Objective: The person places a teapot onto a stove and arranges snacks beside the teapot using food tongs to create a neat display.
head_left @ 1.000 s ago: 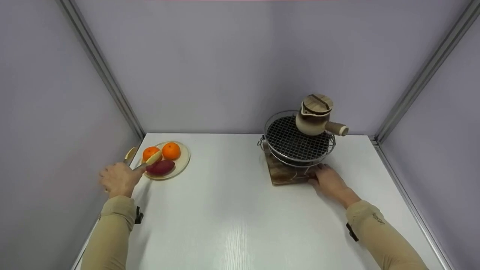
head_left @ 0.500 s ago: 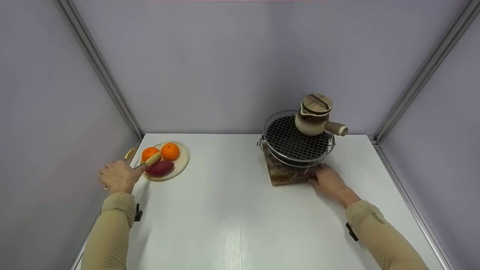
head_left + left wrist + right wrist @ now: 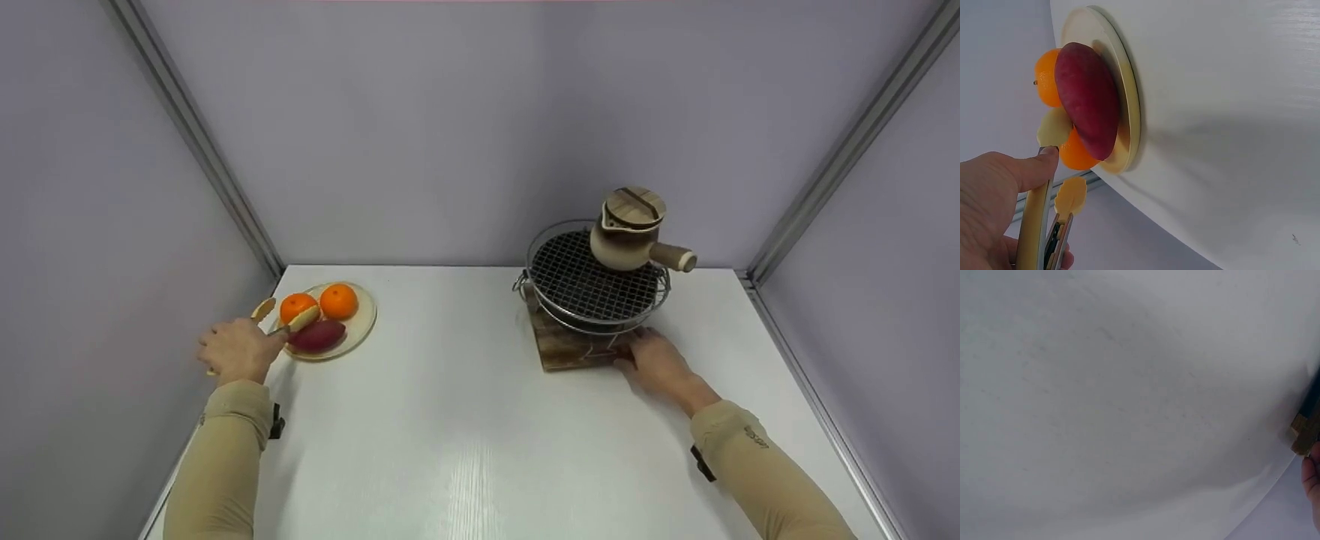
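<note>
My left hand (image 3: 238, 351) grips a pair of tongs (image 3: 1036, 216) with yellow scalloped tips, which stand apart. One tip is above the plate, close by the sweet potato (image 3: 1088, 98) and an orange (image 3: 298, 308); whether it touches them I cannot tell. The other tip is left of the plate. A second orange (image 3: 339, 301) lies farther back on the cream plate (image 3: 364, 328). On the right, my right hand (image 3: 660, 367) grips the front right corner of a wooden base (image 3: 564, 351) under a round grill (image 3: 577, 277). Its fingertips are partly hidden under the grill's rim.
A small teapot (image 3: 622, 247) with a wooden lid and side handle stands at the back right of the grill mesh. Pale walls (image 3: 420, 135) enclose the white table (image 3: 450, 390) at the back and both sides. The plate lies near the table's left edge.
The left hand and tongs have edged slightly forward, and the near tip sits marginally lower in the head view. The right hand keeps its grip on the base.
</note>
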Demonstrator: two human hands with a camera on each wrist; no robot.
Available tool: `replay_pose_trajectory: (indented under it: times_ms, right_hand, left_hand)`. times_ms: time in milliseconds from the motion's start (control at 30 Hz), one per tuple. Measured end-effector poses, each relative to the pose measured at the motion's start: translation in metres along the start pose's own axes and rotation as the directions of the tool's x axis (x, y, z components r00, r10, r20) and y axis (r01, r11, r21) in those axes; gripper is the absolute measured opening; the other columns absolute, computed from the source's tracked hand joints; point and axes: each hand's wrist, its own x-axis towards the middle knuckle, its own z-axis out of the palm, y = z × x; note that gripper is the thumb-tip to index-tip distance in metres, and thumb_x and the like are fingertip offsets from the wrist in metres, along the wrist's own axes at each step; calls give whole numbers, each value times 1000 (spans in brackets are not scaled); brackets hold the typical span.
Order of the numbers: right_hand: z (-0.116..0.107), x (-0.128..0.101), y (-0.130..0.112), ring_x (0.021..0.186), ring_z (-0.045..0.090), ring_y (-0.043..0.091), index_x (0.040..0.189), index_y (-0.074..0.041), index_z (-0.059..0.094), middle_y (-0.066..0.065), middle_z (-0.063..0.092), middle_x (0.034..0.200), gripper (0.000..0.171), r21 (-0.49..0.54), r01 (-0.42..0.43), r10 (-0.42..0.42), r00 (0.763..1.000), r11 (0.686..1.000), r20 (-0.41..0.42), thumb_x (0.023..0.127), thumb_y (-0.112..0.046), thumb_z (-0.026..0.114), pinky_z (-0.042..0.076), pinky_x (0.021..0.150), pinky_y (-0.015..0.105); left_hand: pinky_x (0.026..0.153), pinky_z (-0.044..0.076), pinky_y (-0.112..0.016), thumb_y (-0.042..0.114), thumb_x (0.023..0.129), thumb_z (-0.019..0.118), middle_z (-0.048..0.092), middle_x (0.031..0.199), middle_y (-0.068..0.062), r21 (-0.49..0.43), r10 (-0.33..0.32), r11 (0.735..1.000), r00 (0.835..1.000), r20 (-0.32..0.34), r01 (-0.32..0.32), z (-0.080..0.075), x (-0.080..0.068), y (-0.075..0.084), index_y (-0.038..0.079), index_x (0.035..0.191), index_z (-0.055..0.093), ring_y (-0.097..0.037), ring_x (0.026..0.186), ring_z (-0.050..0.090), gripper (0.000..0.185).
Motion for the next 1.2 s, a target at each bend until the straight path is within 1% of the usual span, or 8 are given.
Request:
replay_pose_trajectory:
  times_ms: [133, 367, 567, 700, 867, 933, 1100, 1200]
  right_hand:
    - [0, 0, 0, 115, 71, 48, 125, 4, 73, 26, 74, 123, 37, -2, -3, 3, 1000, 1000, 2, 101, -23, 84, 59, 102, 63]
    - [0, 0, 0, 112, 71, 47, 120, 5, 73, 26, 74, 118, 34, -2, 6, -6, 1000, 1000, 4, 101, -20, 83, 59, 99, 62]
    - [-2, 0, -1, 111, 71, 47, 120, 5, 72, 26, 74, 117, 33, -2, 0, 0, 1000, 1000, 7, 101, -20, 83, 58, 99, 63]
    - [-3, 0, -2, 112, 71, 48, 120, 5, 73, 25, 74, 116, 34, -2, 1, -1, 1000, 1000, 8, 101, -21, 84, 59, 99, 63]
    - [-5, 1, -3, 111, 71, 46, 116, 3, 73, 23, 74, 113, 30, -14, 4, -4, 1000, 1000, 5, 100, -19, 84, 59, 99, 62]
    - [-5, 1, -3, 110, 71, 46, 115, 3, 73, 23, 74, 113, 28, -13, 3, -3, 1000, 1000, 7, 100, -19, 84, 59, 98, 62]
    - [-5, 0, -5, 112, 70, 47, 118, 4, 72, 24, 73, 117, 31, -11, -9, 10, 1000, 1000, 25, 101, -20, 83, 59, 100, 63]
    - [-5, 0, -5, 115, 70, 48, 122, 5, 71, 26, 72, 121, 35, -17, -9, 10, 1000, 1000, 27, 102, -21, 82, 59, 102, 63]
  left_hand:
    - [97, 54, -74, 62, 99, 70, 57, 132, -51, 2, -3, 1000, 1000, 8, 3, 2, 2, -1, -20, 127, 63, -67, 122, 55, 87]
    - [92, 54, -68, 62, 99, 68, 60, 127, -49, -1, -9, 1000, 1000, 0, 9, 6, 9, 0, -17, 120, 66, -63, 117, 57, 82]
    - [95, 54, -70, 58, 99, 68, 58, 131, -50, -7, -19, 1000, 1000, 16, 19, 9, 14, 2, -17, 127, 65, -63, 120, 57, 81]
    - [95, 55, -69, 57, 101, 67, 58, 131, -49, 0, -25, 1000, 999, 23, 25, 11, 16, 3, -18, 127, 65, -63, 120, 57, 79]
    - [94, 56, -69, 59, 102, 67, 59, 131, -48, 7, -12, 1000, 1000, 10, 12, 12, 16, 1, -17, 127, 65, -63, 120, 58, 80]
    - [93, 56, -68, 60, 103, 66, 59, 130, -47, 11, -8, 1000, 1000, 10, 8, 12, 15, 0, -16, 124, 66, -62, 119, 58, 79]
    - [89, 58, -65, 63, 104, 62, 60, 127, -45, 4, -5, 1000, 1000, 9, 5, 10, 13, -2, -16, 121, 67, -61, 117, 60, 81]
    - [87, 58, -65, 65, 104, 62, 61, 128, -45, -8, 4, 1000, 1000, -2, -4, 6, 12, -2, -17, 122, 67, -61, 118, 60, 84]
